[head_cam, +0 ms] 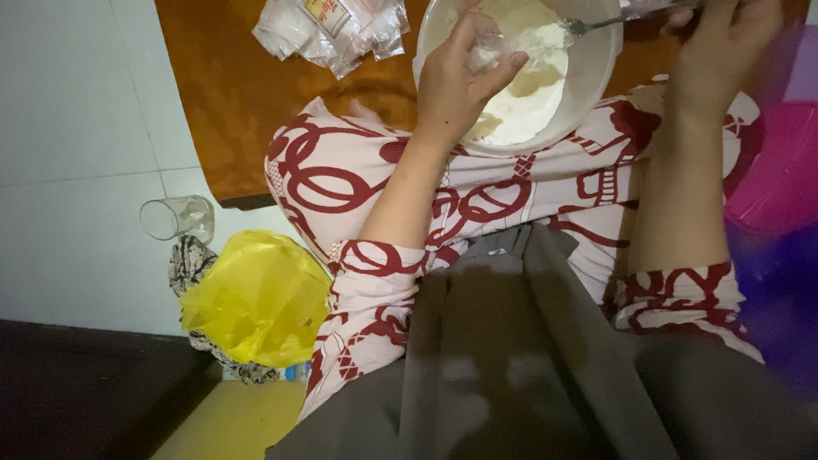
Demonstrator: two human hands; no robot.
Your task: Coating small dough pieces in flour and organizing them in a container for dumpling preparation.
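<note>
A white bowl point(596, 77) with white flour and some pale batter rests on my lap over the red-and-white patterned cloth. My left hand point(460, 77) reaches into the bowl, fingers pinched on a small clear thing at the flour. My right hand point(720, 51) is at the upper right, closed on the handle of a metal spoon point(588, 25) whose tip lies in the flour.
A brown wooden board point(230, 111) lies on the white tiled floor with clear plastic packets point(332, 30) on it. An empty glass point(177, 217) stands by a yellow plastic bag point(256, 298). A pink basin point(780, 170) is at the right.
</note>
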